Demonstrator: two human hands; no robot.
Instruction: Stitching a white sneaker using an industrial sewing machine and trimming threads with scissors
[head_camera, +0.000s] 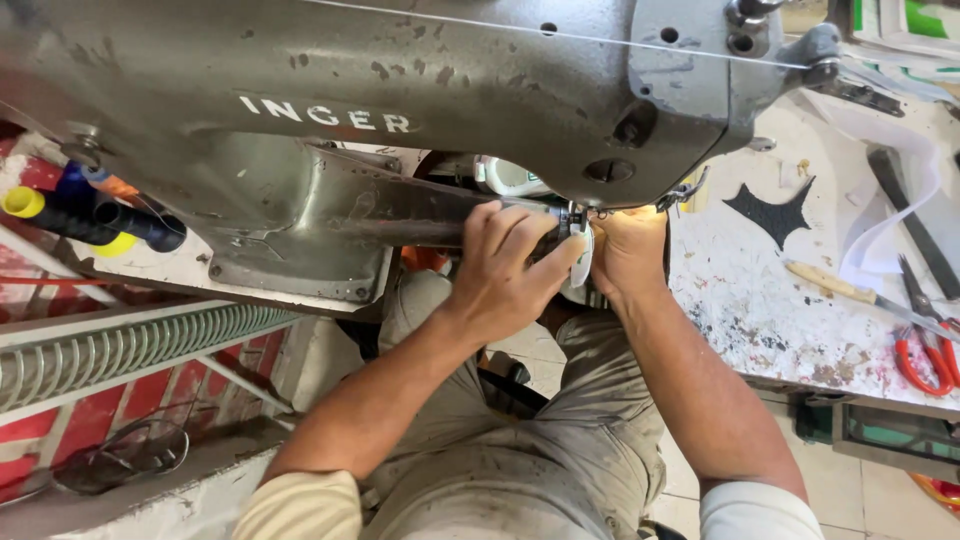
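Under the machine arm: both hands gathered at the needle end of a grey, paint-worn sewing machine (400, 110).
Left hand (510, 265): fingers curled over the narrow cylinder bed (400, 215) just short of the needle area, thumb pressed against a small white workpiece (582, 255); grasping, not released.
Right hand (628, 250): raised beneath the machine head, fingers hidden behind the casting; grip on the workpiece not determinable, contact at its far side apparent.
White workpiece: small, rounded, pinched between the two hands directly below the needle bar; shape otherwise too hidden to tell.
Thread (560, 35): single pale line stretched across the upper arm toward the right-hand guide.
Bench top (760, 310): white, heavily flecked with paint and glue, to the right of the machine.
On the bench: black star-shaped offcut (775, 212); wooden-handled knife (850, 290); red-handled scissors (925, 350) near the right edge; white strip of material (900, 215) looped above them.
Left of the machine: thread cones (90, 215) in yellow, blue and black, lying together on a white ledge.
Lower left: coiled metal spring rack (130, 345) above a red tiled surface.
Below: lap in grey, stained trousers (540, 450), seated close to the machine.
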